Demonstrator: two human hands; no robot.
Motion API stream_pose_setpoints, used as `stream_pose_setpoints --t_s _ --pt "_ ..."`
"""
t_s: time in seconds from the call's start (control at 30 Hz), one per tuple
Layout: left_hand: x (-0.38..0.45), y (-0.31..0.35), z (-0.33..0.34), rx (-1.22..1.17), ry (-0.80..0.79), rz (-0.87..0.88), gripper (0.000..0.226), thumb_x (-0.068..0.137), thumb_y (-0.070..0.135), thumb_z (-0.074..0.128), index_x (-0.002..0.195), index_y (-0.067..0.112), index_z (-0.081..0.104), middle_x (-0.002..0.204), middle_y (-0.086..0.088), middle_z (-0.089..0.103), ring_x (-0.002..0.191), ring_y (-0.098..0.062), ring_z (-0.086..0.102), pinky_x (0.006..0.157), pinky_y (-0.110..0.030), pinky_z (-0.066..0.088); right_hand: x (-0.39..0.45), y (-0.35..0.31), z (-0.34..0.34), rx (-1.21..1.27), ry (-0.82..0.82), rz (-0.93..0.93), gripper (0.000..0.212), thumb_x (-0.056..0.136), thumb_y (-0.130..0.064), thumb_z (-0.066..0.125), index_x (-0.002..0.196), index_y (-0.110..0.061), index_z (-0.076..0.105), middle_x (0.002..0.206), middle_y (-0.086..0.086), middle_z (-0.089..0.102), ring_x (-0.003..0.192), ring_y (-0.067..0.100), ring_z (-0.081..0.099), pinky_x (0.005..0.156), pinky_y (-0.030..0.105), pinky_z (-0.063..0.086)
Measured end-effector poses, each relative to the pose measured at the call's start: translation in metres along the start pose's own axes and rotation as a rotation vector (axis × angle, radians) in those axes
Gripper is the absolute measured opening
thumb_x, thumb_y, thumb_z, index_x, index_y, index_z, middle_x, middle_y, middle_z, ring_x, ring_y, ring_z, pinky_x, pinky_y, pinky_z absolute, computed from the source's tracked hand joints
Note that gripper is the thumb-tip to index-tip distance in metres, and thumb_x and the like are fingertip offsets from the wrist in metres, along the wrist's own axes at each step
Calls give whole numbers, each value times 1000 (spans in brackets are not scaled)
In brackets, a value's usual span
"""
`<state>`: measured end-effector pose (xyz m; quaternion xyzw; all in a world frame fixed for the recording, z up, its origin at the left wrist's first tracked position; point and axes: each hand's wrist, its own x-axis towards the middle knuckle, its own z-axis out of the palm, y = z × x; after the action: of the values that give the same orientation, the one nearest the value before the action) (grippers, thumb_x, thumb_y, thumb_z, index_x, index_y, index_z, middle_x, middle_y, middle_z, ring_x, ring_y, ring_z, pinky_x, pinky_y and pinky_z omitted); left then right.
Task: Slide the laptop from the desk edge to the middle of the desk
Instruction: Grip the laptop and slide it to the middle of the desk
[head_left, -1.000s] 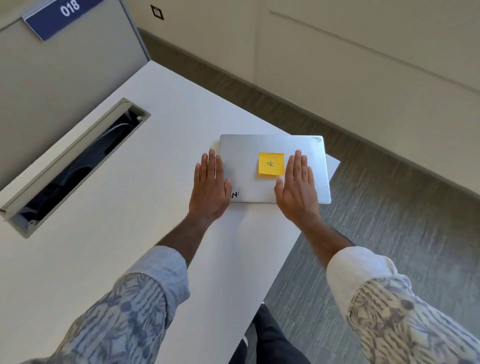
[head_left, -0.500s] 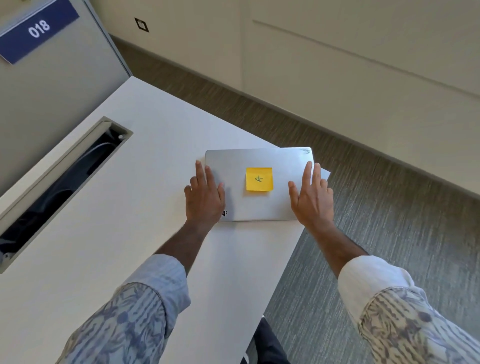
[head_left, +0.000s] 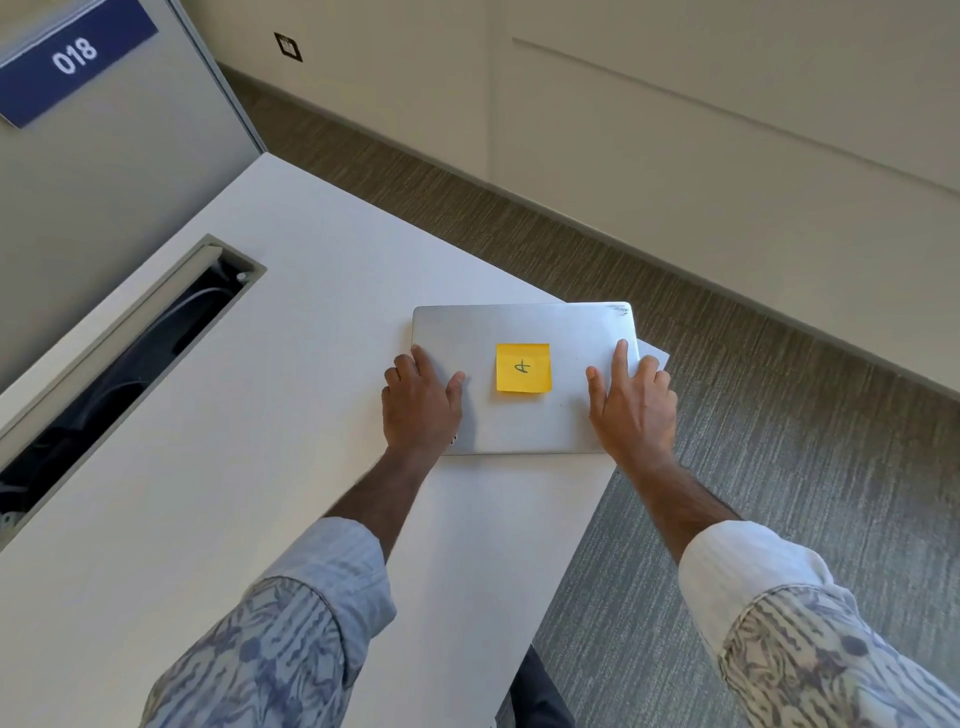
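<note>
A: Where is the closed, flat silver laptop (head_left: 524, 379) with the yellow sticky note (head_left: 522, 368)?
B: Right of centre in the frame, at the right corner of the white desk (head_left: 260, 467), its far right corner overhanging the grey carpet (head_left: 779, 467).

A: And the hands?
B: The left hand (head_left: 421, 402) curls over the laptop's left edge. The right hand (head_left: 631, 402) is spread on the lid, fingers wrapping the right edge. Both hold the laptop.

A: Which step?
B: The grip looks set, so probably the start of the slide. Next comes an even push toward frame left, keeping it flat.

A: Anything in the way?
B: The path looks bare. The open cable trough (head_left: 130, 364) at left lies beyond the middle, near the grey partition (head_left: 119, 156).
</note>
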<state>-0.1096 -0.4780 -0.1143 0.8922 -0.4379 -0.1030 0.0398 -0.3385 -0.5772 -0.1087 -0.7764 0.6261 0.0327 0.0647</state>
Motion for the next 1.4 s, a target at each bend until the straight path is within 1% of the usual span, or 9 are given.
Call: stream_pose_setpoints --t_s 0.27,0.5,0.6,0.83,1.0,1.1,1.2,1.33,1.4 --pt "8 20 -4 -333 -46 -287 66 89 47 63 137 7 40 131 -19 44 118 -40 44 92 -47 43 3 -4 8 58 11 38 65 102 -53 37 151 -11 33 117 23 46 95 39 51 65 46 53" --pt "15 15 -5 -544 -21 -384 67 81 44 74 133 15 42 132 -17 45 121 -39 44 98 -47 40 7 -4 16 86 54 45 67 101 -55 41 150 -10 35 115 23 46 93 39 50 61 46 53" --pt "16 12 -2 -577 -2 -378 70 81 45 76 134 15 41 132 -17 46 122 -39 44 99 -47 40 9 -2 19 141 72 35 67 100 -54 41 150 -11 34 115 23 46 94 39 50 63 45 53" --pt "17 7 2 -645 10 -359 77 80 46 77 137 11 40 134 -17 46 126 -38 42 101 -48 39 13 1 22 279 65 54 73 98 -56 45 155 -13 27 124 22 41 105 41 50 78 49 53" --pt "19 3 0 -732 -1 -306 76 83 44 74 139 11 36 135 -17 53 125 -38 47 99 -46 44 14 1 16 329 51 76 77 96 -61 43 156 -17 22 120 20 43 105 41 53 77 49 52" --pt "20 -6 -2 -718 -25 -225 78 83 46 73 144 18 31 135 -16 55 124 -38 52 98 -45 47 12 1 13 350 42 90 76 94 -66 41 155 -26 20 115 17 43 98 40 57 74 48 52" --pt "20 -17 -1 -678 -76 -167 87 87 51 68 156 35 17 137 -16 50 124 -39 52 99 -43 43 7 -1 10 365 48 85 74 93 -69 39 155 -34 16 112 13 42 90 40 60 73 49 53" --pt "15 -27 3 -636 -101 -116 81 91 57 60 156 48 13 115 -9 46 112 -35 57 88 -33 40 4 -4 4 359 61 60 74 92 -71 38 154 -38 15 108 8 39 86 39 61 68 45 50" --pt "12 -29 5 -644 -98 -116 78 92 58 58 155 50 13 112 -6 42 108 -33 58 89 -32 41 3 -4 1 344 67 54 74 92 -72 37 154 -38 16 108 8 39 85 38 61 65 41 46"
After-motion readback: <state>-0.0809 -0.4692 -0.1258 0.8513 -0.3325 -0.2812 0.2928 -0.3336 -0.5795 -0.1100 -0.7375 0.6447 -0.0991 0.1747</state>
